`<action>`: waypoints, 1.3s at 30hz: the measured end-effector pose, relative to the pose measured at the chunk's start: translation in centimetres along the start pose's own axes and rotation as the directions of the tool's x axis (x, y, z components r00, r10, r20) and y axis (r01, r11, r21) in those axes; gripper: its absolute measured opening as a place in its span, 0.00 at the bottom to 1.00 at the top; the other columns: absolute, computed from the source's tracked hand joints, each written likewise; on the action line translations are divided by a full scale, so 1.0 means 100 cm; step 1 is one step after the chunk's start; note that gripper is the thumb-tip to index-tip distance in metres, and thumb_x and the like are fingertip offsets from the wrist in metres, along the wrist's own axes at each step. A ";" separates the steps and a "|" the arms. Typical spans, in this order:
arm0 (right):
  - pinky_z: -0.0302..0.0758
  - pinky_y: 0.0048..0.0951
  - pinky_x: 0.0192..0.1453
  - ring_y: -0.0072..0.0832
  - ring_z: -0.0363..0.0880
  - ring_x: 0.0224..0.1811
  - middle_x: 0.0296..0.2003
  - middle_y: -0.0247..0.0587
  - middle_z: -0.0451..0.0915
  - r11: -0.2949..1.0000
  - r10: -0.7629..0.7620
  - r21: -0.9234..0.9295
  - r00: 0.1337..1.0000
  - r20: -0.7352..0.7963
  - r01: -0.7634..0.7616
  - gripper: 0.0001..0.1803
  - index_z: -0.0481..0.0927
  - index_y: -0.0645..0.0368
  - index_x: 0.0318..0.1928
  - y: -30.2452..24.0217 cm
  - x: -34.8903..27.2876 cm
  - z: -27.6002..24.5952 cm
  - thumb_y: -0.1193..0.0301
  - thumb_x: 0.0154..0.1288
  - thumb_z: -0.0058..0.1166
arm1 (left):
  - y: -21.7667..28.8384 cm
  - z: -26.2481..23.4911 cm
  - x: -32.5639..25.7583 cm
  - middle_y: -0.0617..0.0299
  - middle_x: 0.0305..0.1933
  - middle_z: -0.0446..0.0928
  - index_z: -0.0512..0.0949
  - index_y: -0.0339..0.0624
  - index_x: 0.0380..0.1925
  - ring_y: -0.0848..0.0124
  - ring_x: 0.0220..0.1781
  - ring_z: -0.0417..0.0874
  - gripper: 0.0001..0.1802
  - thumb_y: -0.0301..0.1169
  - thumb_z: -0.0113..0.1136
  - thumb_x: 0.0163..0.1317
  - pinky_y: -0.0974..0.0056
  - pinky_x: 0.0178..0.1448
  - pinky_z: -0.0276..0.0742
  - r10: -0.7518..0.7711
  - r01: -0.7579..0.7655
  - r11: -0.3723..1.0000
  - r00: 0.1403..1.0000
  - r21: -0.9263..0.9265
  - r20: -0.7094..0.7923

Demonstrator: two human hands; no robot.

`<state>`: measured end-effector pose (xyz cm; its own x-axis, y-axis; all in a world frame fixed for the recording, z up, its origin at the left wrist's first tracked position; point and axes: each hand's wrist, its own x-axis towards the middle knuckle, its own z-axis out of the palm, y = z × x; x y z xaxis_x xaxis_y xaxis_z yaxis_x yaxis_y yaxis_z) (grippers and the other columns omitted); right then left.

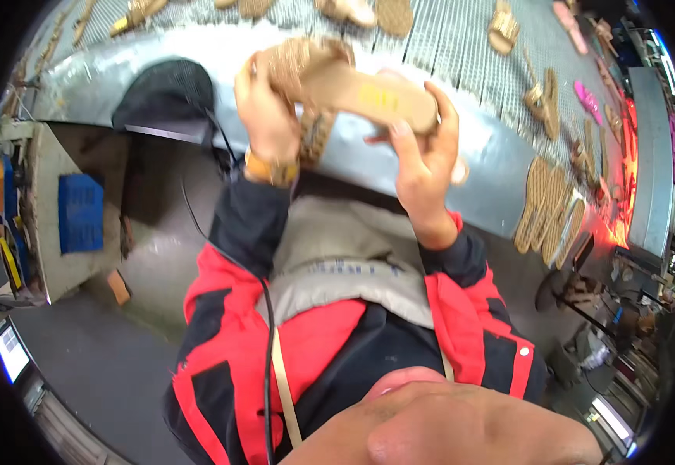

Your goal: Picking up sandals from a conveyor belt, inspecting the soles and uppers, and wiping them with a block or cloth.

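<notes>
At upper centre, a glittery sandal (345, 91) slopes lengthwise down rightward, the left hand (266, 116) grasping its strapped end, the right hand (428, 164) its heel.

Arms (251, 225) in red-and-black fabric sleeves (221, 280) reach forward, both bent, as I look on; the bare left hand (266, 116) curls in a grip while the bare right hand (428, 164) pinches, its thumb (406, 146) laid across from bent fingers (448, 118).
</notes>
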<state>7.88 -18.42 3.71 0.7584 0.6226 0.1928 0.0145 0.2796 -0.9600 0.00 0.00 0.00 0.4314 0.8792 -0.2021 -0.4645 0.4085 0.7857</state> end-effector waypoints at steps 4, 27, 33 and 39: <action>0.91 0.38 0.39 0.38 0.89 0.43 0.49 0.52 0.85 0.899 0.428 0.051 0.898 0.103 -0.434 0.17 0.76 0.66 0.61 -0.006 0.033 -0.034 0.70 0.79 0.51 | -0.017 -0.023 0.003 0.54 0.67 0.73 0.65 0.33 0.73 0.64 0.62 0.81 0.24 0.31 0.46 0.82 0.60 0.61 0.83 0.122 -0.127 0.992 0.972 0.010 0.199; 0.86 0.36 0.48 0.37 0.88 0.43 0.52 0.49 0.86 0.765 -0.321 -0.529 0.929 0.184 0.369 0.16 0.80 0.67 0.59 0.121 0.511 0.104 0.71 0.80 0.52 | -0.012 -0.022 0.070 0.50 0.68 0.75 0.77 0.42 0.65 0.50 0.69 0.74 0.27 0.35 0.64 0.66 0.47 0.71 0.67 0.013 -0.645 0.217 0.752 0.732 0.659; 0.71 0.52 0.68 0.64 0.72 0.66 0.64 0.69 0.73 0.303 -0.547 -0.794 0.778 0.309 0.528 0.23 0.74 0.64 0.66 0.260 0.685 0.155 0.74 0.73 0.47 | -0.023 -0.016 0.076 0.54 0.72 0.73 0.79 0.50 0.65 0.55 0.70 0.73 0.31 0.37 0.68 0.60 0.49 0.68 0.68 -0.121 -0.656 0.096 0.738 0.748 0.663; 0.71 0.53 0.73 0.53 0.72 0.72 0.65 0.62 0.76 0.056 -0.114 -0.911 0.909 0.400 0.408 0.32 0.71 0.68 0.69 0.344 0.661 0.151 0.58 0.74 0.50 | -0.031 -0.015 0.080 0.59 0.72 0.75 0.81 0.52 0.63 0.61 0.69 0.75 0.27 0.36 0.66 0.61 0.51 0.67 0.69 -0.095 -0.689 0.074 0.715 0.721 0.693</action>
<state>48.69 43.43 -13.51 0.4275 0.8267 0.3658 0.9039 -0.3966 -0.1601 3.74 6.15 -4.98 0.8882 0.4202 0.1860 0.2261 -0.7521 0.6191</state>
